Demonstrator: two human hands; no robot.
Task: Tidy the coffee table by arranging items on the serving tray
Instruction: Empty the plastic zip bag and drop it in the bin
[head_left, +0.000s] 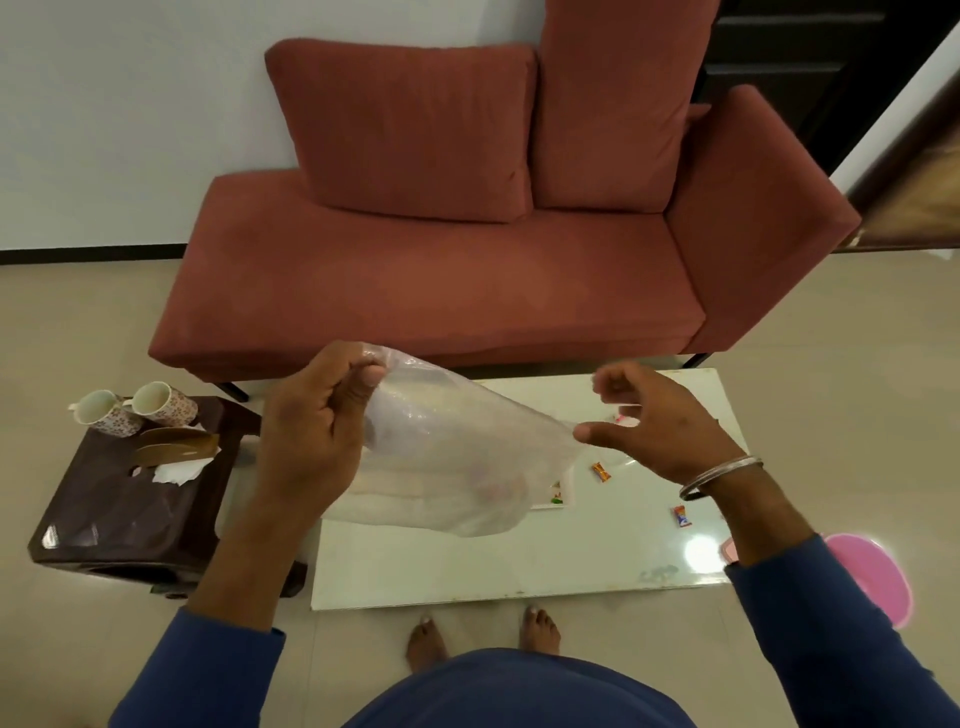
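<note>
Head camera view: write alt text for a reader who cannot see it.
Both hands, left hand and right hand, stretch a clear plastic bag open above a white coffee table. Two candy wrappers lie on the table; two mugs sit on a dark stool left, a red sofa behind.

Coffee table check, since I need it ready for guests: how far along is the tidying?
Early. Nothing looks arranged yet. Both hands, left hand and right hand, stretch a clear plastic bag above the coffee table. Two candy wrappers still lie loose; two mugs sit on the side stool.
</note>
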